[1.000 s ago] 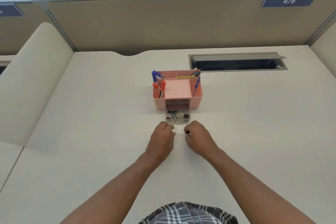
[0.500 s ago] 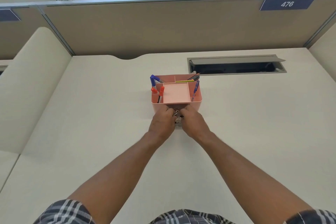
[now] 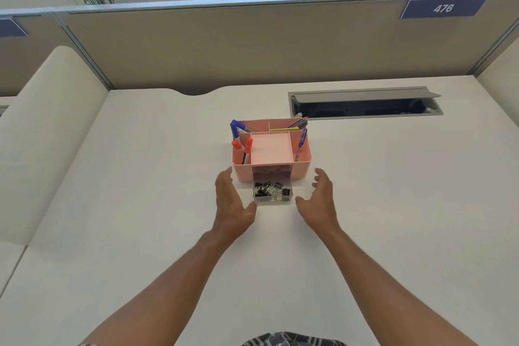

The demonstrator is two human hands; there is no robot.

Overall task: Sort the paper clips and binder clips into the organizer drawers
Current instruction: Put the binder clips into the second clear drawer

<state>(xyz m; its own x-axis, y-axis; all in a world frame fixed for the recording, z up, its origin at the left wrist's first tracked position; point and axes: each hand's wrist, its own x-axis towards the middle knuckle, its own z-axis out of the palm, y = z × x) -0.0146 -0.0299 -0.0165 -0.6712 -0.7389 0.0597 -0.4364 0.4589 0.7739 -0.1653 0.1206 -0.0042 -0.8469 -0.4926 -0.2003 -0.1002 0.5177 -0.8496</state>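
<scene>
- Head view: a pink desk organizer [image 3: 300, 170] stands near the middle of the pale tabletop [image 3: 140, 205], with its clear drawer [image 3: 271, 196] pulled out toward the person.
- The drawer holds a heap of black binder clips [image 3: 271, 189]; some silver wire shows among them, and I cannot tell whether that is clip handles or loose paper clips.
- The left hand [image 3: 229, 202] is spread with fingers apart, palm turned inward, just left of the drawer and apart from it; it holds nothing.
- The right hand [image 3: 320, 201] mirrors it just right of the drawer, fingers loosely fanned, also empty and not touching the drawer or the organizer.
- No loose clips show anywhere on the tabletop around the organizer, so the gathering part of the job looks finished, as far as this view reveals.
- Only one drawer is visibly out, and the dark slot above it is too shadowed to read, so whether paper clips have gone into a separate drawer cannot be confirmed.
- What seems left: pushing the open drawer back into its slot, and, if the clips are mixed, splitting them by type.
- The upper compartments carry blue and red markers [image 3: 241, 146], pencils [image 3: 292, 126] and a pen [image 3: 301, 143], which play no part in the sorting.
</scene>
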